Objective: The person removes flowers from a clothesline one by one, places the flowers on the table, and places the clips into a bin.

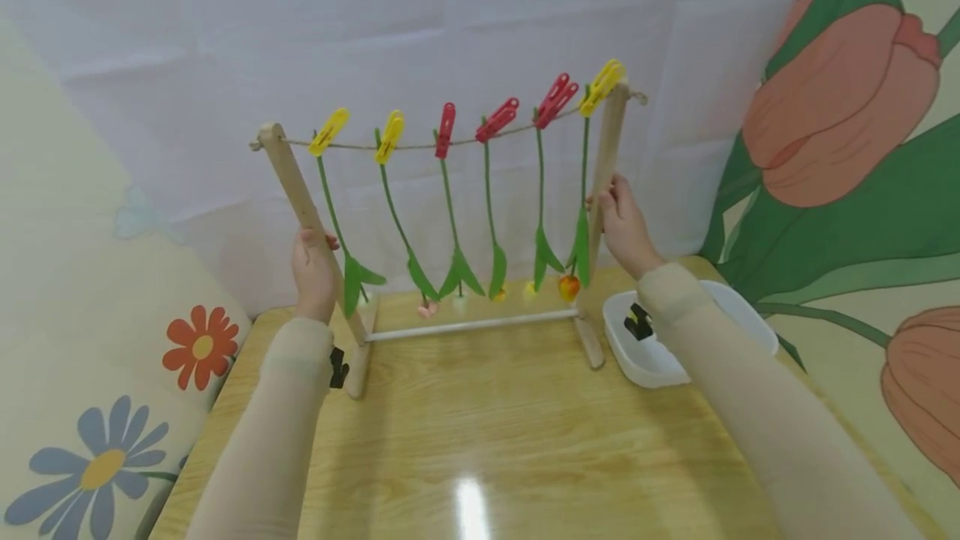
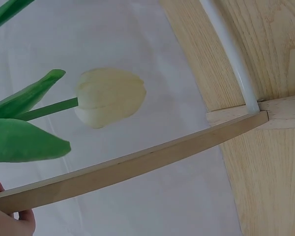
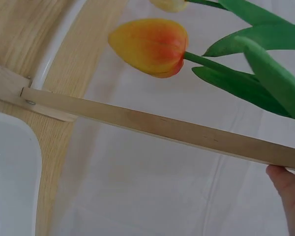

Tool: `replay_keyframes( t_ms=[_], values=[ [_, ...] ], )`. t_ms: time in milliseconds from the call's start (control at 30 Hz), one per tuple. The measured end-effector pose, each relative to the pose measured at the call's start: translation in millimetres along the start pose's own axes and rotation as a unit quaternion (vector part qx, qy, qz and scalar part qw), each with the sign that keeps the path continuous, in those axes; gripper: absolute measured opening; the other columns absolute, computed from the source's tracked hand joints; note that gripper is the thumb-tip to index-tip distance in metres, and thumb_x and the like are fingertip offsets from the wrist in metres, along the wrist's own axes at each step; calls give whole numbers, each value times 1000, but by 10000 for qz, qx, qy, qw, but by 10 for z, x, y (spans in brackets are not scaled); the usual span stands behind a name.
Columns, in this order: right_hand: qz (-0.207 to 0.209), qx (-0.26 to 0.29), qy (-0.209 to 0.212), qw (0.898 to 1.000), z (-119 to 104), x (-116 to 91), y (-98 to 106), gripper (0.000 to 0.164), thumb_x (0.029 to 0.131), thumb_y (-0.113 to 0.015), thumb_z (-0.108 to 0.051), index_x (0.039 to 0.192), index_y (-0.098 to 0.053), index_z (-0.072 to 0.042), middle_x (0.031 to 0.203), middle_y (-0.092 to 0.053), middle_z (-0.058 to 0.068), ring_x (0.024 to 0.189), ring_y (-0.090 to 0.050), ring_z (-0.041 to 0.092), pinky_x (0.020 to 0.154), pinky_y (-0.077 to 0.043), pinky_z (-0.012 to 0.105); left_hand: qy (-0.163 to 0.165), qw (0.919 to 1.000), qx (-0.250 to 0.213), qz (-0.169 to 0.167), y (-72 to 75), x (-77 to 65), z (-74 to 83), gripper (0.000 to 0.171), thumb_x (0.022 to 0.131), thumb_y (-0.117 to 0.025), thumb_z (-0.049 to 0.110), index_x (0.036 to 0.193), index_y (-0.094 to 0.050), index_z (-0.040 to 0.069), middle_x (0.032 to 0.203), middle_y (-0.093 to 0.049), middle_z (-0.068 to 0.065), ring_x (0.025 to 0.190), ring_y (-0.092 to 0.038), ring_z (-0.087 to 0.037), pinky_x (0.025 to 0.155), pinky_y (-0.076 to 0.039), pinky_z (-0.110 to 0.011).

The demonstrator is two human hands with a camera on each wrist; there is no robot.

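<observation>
A wooden drying rack stands on the table, with a twine line [image 1: 352,146] tied between its two posts. My left hand [image 1: 315,277] grips the left post [image 1: 288,177] around mid-height. On the other side, my right hand [image 1: 628,227] holds the right post [image 1: 611,136], its thumb showing in the right wrist view. Several artificial tulips hang head down from the line, pinned by yellow clothespins [image 1: 389,137] and red clothespins [image 1: 445,131]. Close to the left post is a white tulip [image 2: 110,97]; by the right post hangs an orange-yellow tulip [image 3: 150,46].
A white plastic tub [image 1: 637,365] sits right of the rack, partly behind my right forearm. A white bar [image 1: 472,326] joins the posts low down. Behind is a white cloth [image 1: 375,15]; the wooden table [image 1: 480,423] extends toward me.
</observation>
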State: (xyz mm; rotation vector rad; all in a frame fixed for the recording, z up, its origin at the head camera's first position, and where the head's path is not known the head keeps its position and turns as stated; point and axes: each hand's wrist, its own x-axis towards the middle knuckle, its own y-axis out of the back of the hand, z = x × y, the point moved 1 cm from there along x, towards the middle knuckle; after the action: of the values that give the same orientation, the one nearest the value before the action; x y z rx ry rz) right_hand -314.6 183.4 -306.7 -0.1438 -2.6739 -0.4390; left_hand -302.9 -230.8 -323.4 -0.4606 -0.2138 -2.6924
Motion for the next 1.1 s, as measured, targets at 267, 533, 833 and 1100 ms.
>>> replay_keyframes(
  t_ms=[267,533,833,1100],
  values=[
    [-15,-25,-54,10000,-23,-13,14,43,108,-26,-17,146,-25,1,118,-50,26,107,-52,30,90,-49,36,25,10000,46,-27,-6,6,-19,44,100,-16,49,94,-47,18,97,-50,-10,86,-44,-11,81,-34,-26],
    [7,55,-3,10000,-19,-6,1,42,107,-28,-18,144,-27,3,115,-51,26,105,-52,27,94,-47,40,48,10000,-23,-32,-3,4,-12,40,103,-16,43,96,-47,18,97,-50,-9,88,-46,-9,84,-35,-26],
    [10,60,29,10000,-8,-4,8,41,107,-27,-16,143,-28,5,112,-51,24,98,-52,16,91,-49,36,-83,9999,-50,-23,-10,-2,-9,42,102,-16,43,96,-47,14,95,-49,-8,86,-47,-8,81,-35,-25],
    [21,43,41,10000,9,-8,0,41,107,-27,-15,144,-27,4,112,-51,23,98,-52,19,87,-50,30,-126,9999,-54,19,-14,2,-14,58,101,-16,44,128,-46,1,94,-48,-4,87,-47,-11,81,-35,-24]
  ],
)
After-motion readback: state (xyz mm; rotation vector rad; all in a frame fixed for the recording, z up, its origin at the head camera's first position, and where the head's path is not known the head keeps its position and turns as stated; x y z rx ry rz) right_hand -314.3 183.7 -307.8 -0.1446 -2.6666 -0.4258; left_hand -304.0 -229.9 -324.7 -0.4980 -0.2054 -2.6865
